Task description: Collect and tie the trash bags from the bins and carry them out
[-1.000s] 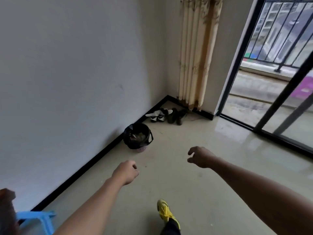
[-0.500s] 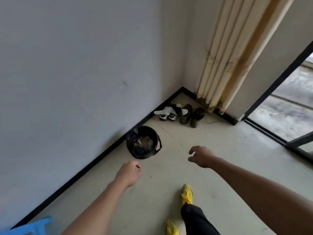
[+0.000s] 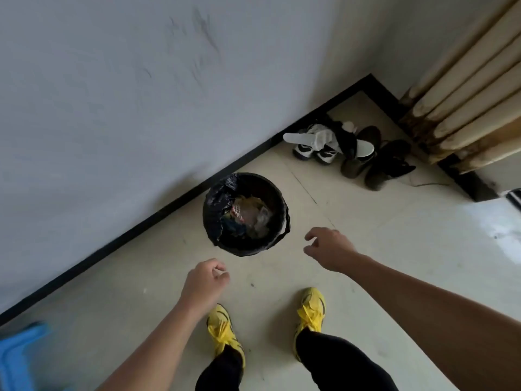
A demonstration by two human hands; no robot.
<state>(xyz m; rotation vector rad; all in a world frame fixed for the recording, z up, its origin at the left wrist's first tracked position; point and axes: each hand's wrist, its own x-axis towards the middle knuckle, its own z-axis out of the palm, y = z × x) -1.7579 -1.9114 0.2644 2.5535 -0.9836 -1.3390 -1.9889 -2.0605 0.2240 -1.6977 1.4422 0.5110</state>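
A small round bin (image 3: 277,238) stands on the floor against the wall's black skirting. A black trash bag (image 3: 217,204) lines it, folded over the rim, with crumpled wrappers and plastic inside. My left hand (image 3: 204,280) hovers just below and left of the bin, fingers loosely curled, holding nothing. My right hand (image 3: 329,246) hovers to the bin's right, fingers loosely bent and empty. Neither hand touches the bin or the bag.
Several shoes (image 3: 349,153) lie in the corner beyond the bin, beside a stained curtain (image 3: 465,108). A blue plastic stool (image 3: 19,356) sits at the lower left. My feet in yellow shoes (image 3: 310,311) stand just short of the bin.
I have walked up to the bin; it is now close under my hands. The view tilted downward, so the balcony door left the frame. Both hands stayed empty.
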